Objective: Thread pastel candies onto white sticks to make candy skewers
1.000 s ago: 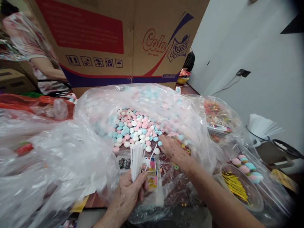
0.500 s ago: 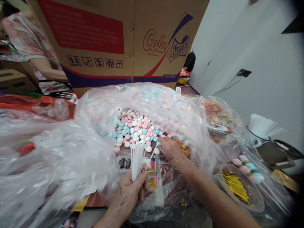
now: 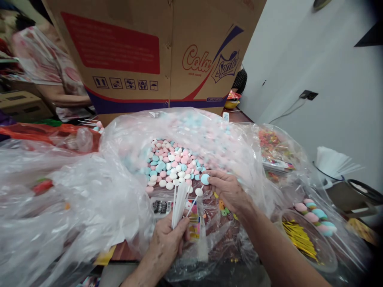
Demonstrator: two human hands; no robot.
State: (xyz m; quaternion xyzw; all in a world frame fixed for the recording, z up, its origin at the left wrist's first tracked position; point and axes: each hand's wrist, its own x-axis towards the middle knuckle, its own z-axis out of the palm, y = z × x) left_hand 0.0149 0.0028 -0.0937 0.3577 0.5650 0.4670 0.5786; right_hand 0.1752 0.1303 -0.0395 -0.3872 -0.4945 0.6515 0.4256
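My left hand (image 3: 169, 239) is closed round a bundle of white sticks (image 3: 180, 203). One stick slants out to the right with a white candy (image 3: 199, 192) near its tip. Between thumb and fingertips, my right hand (image 3: 229, 189) pinches a blue candy (image 3: 205, 179), just above and right of the white one. Behind both hands, pink, blue and white candies (image 3: 176, 161) spill from the mouth of a large clear plastic bag (image 3: 131, 127). Small colourful gummy rings (image 3: 223, 207) lie below my right hand.
A large cardboard box (image 3: 125, 48) stands behind the bag. On the right are a tub (image 3: 332, 259) of gold ties, finished candy skewers (image 3: 320, 215) and a cup of white sticks (image 3: 332, 161). A person (image 3: 56, 75) is at the back left.
My right hand has drawn back from the pile, now with a blue candy in its fingertips. The white candy shows more clearly on the slanted stick. The view has shifted slightly.
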